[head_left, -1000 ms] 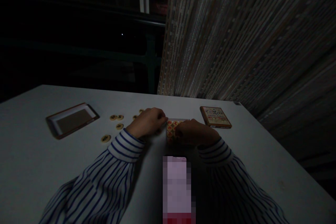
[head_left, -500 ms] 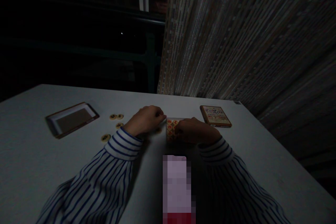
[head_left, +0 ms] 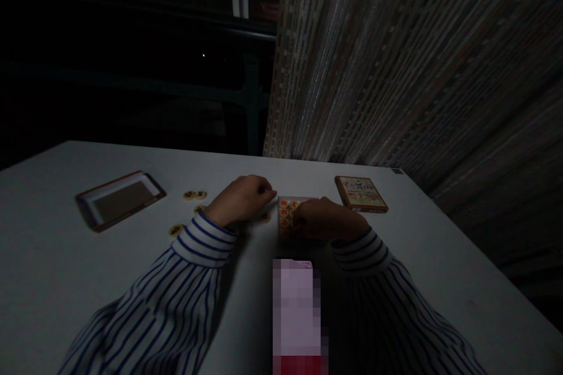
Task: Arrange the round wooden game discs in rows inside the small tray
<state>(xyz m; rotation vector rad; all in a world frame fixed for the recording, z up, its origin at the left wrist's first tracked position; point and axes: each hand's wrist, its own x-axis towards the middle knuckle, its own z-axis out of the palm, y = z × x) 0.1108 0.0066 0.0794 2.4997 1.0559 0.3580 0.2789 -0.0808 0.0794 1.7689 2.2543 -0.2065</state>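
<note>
Round pieces with red characters stand in rows in a small box at the middle of the table. My right hand is over the right part of this box, its fingers bent down onto the pieces; what the fingertips hold is hidden. Just left of the box is my left hand, with thumb and fingers pressed together; anything in them is too small to tell. Several loose round pieces lie left of my left hand, and one reddish piece lies between the hand and the box.
An open, shallow box lies on the white table at the left. At the right is a flat printed box. A phone with a blurred screen is near the front. Beaded strings hang behind the table.
My left hand has shifted very slightly to the left. My right hand stays over the box of pieces.
</note>
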